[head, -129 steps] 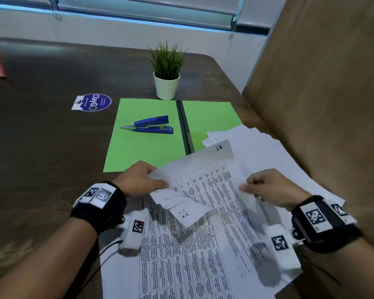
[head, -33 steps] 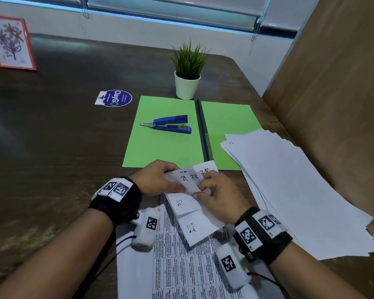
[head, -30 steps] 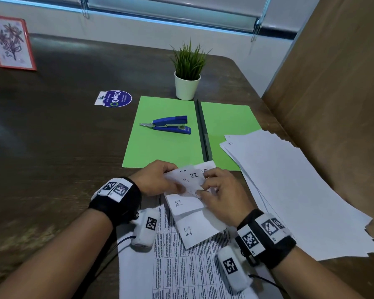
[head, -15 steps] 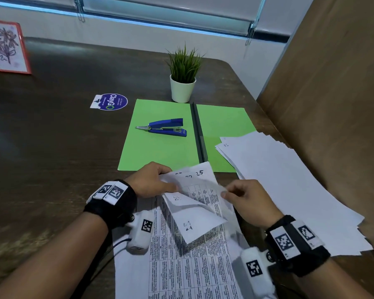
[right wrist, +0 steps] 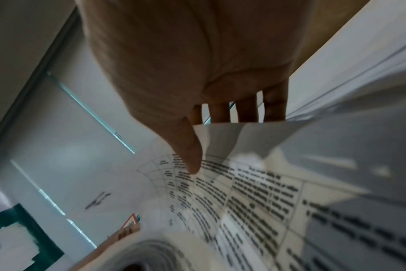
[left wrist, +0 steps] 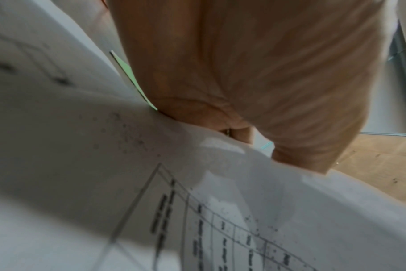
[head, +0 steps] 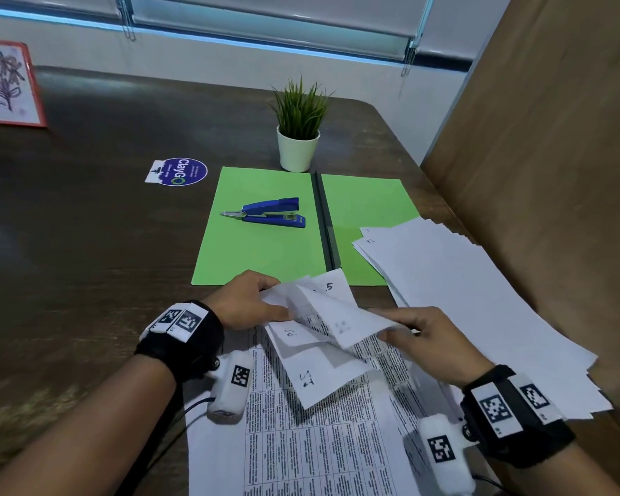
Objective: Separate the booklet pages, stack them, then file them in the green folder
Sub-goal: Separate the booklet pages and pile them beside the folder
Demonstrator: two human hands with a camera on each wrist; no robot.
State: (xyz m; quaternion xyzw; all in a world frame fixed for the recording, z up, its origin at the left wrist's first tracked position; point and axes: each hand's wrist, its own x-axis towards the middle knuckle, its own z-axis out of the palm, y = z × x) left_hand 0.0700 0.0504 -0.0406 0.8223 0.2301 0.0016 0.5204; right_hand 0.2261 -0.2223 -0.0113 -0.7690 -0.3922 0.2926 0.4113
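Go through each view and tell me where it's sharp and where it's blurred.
Head view: mostly sharp, stapler crisp, lifted page slightly motion-smeared. Left wrist view: left hand and printed sheet soft, out of focus. Right wrist view: right hand fairly clear, text streaked with motion blur.

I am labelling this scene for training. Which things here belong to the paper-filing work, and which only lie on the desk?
Job: booklet pages, separated stack, green folder, left hand, right hand.

Lying about: blue stapler, potted plant, round sticker, framed picture.
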